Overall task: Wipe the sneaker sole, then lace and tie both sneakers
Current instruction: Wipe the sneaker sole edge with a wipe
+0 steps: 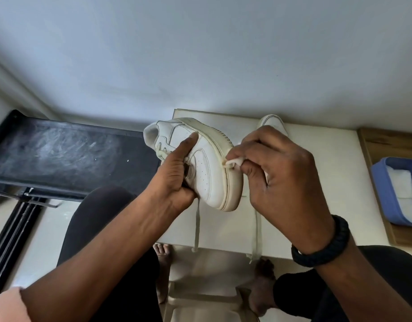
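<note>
A white sneaker is held on its side above the small white table, sole edge facing right. My left hand grips it at the lacing, thumb lying along the upper. My right hand pinches a small white wipe against the cream sole edge. One loose lace hangs down from the held sneaker. A second white sneaker stands on the table behind my right hand, mostly hidden. Another lace lies on the table and droops over its front edge.
A black dusty shelf stands at the left on a black frame. A blue container with white wipes sits on a wooden surface at the right. A grey wall is right behind the table. My knees and bare feet are below.
</note>
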